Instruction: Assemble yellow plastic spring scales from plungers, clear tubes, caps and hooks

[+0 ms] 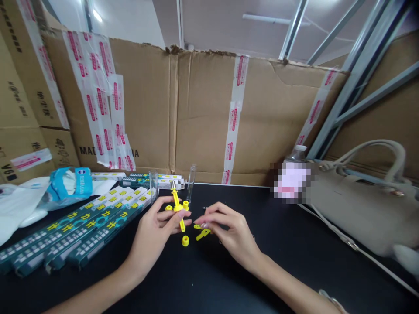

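Note:
My left hand (157, 226) holds a slim yellow plastic part (177, 204) upright between thumb and fingers; a silvery metal piece (173, 185) sits at its top end. My right hand (229, 224) is pinched just to the right, and what its fingertips grip is too small to make out. A tiny metallic bit (204, 208) shows by its index finger. Beneath those fingertips lies a flat yellow piece (203, 234). Around the left hand are a yellow ring-shaped cap (185, 240) in front, another yellow cap (186, 205) behind, and a third (168, 208) near the fingers.
Two clear tubes, one on the left (153, 185) and one on the right (191, 183), stand behind my hands. Long green-and-white boxes (98, 235) and a blue tissue pack (70, 183) lie left. A bottle (297, 152) and a beige handbag (356, 205) are right; a cardboard wall (203, 117) closes the back.

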Demonstrator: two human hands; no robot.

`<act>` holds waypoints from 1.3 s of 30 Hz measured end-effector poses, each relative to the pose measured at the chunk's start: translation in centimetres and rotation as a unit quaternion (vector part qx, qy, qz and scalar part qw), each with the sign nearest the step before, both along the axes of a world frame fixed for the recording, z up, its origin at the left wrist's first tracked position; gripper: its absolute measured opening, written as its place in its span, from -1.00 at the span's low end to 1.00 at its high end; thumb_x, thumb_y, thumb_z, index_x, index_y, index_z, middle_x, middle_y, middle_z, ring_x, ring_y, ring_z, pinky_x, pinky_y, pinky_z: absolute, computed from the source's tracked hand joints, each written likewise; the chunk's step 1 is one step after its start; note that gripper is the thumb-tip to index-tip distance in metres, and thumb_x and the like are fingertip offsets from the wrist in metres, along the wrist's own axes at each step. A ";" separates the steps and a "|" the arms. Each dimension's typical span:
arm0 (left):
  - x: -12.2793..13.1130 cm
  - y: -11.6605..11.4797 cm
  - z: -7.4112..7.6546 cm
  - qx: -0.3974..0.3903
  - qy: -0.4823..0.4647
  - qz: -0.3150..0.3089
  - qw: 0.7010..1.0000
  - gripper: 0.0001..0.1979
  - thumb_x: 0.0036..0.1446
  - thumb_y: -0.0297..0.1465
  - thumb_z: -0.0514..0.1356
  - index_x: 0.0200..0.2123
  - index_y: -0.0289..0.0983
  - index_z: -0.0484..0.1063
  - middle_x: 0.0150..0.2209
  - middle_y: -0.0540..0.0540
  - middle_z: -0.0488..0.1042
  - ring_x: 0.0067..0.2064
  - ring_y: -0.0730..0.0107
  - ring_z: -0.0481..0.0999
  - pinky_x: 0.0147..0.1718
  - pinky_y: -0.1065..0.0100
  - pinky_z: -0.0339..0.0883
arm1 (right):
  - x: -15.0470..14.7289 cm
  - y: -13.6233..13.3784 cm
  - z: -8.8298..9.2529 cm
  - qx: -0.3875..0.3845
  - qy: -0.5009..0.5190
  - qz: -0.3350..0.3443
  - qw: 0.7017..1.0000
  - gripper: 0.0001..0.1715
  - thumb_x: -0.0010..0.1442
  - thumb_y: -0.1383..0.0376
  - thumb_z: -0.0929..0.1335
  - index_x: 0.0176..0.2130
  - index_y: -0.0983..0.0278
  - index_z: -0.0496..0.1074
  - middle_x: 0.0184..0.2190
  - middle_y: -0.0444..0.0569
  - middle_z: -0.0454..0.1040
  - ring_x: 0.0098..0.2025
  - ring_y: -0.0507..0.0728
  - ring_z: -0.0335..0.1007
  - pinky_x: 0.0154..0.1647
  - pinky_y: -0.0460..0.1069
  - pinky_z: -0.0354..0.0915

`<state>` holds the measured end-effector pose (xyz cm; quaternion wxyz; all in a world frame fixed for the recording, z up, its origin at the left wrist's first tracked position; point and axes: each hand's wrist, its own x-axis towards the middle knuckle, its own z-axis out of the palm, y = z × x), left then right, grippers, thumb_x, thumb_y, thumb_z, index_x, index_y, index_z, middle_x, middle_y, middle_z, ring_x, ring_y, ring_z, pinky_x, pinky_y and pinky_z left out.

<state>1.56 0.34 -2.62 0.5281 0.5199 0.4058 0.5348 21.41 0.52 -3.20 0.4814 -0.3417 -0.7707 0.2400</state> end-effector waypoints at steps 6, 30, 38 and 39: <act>0.3 -0.3 0.1 -0.042 -0.019 -0.006 0.999 -0.47 -0.03 -0.18 0.39 -0.08 -0.25 0.26 -0.27 -0.15 0.67 -0.27 0.13 0.68 -0.21 0.16 0.58 | -1.0 -0.6 -0.5 0.129 -0.069 -0.020 0.989 -0.81 0.31 0.35 0.33 -0.18 0.22 0.57 -0.35 -0.03 0.62 -0.34 0.11 0.52 -0.27 -0.01 0.40; 0.5 -0.2 -0.2 -0.082 -0.040 -0.010 0.996 -0.43 -0.08 -0.18 0.42 -0.10 -0.23 0.23 -0.27 -0.19 0.67 -0.35 0.10 0.69 -0.37 0.24 0.59 | -1.9 -1.8 -0.8 0.064 -0.065 0.004 0.996 -0.87 0.26 0.22 0.39 -0.30 0.20 0.53 -0.42 -0.10 0.58 -0.46 0.06 0.49 -0.35 -0.08 0.41; 0.5 -0.3 -0.1 -0.102 -0.053 -0.007 0.993 -0.38 -0.17 -0.16 0.45 -0.12 -0.23 0.25 -0.32 -0.19 0.67 -0.37 0.07 0.68 -0.38 0.22 0.59 | -1.4 -1.5 -1.0 0.045 -0.083 0.021 0.995 -0.84 0.29 0.21 0.36 -0.31 0.19 0.49 -0.38 -0.07 0.59 -0.37 0.09 0.52 -0.29 -0.06 0.40; 0.5 -0.3 -0.1 -0.103 -0.054 -0.008 0.993 -0.38 -0.17 -0.16 0.45 -0.11 -0.23 0.24 -0.34 -0.18 0.67 -0.37 0.07 0.68 -0.38 0.22 0.59 | -1.4 -1.5 -1.0 0.052 -0.090 0.029 0.994 -0.85 0.29 0.22 0.35 -0.31 0.19 0.49 -0.37 -0.07 0.58 -0.35 0.10 0.51 -0.29 -0.06 0.40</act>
